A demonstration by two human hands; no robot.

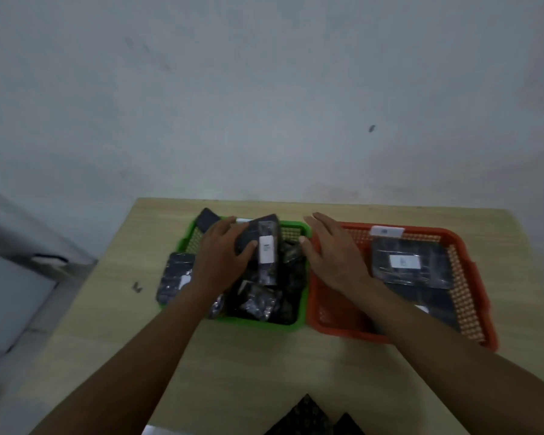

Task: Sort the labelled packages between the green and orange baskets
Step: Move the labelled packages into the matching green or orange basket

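My left hand's fingers point(248, 246) curl around a black labelled package point(266, 246) above the crowded green basket point(302, 309), my right hand point(330, 252) hovers open over the orange basket point(343, 328), and I think the slippery wrapping may slide out.

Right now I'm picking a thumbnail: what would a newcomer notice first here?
The green basket, heaped with dark labelled packages, sits mid-table beside the orange basket, which holds far fewer, lying flat. The left hand grips a package atop the heap, and the right hand hovers open between the baskets.
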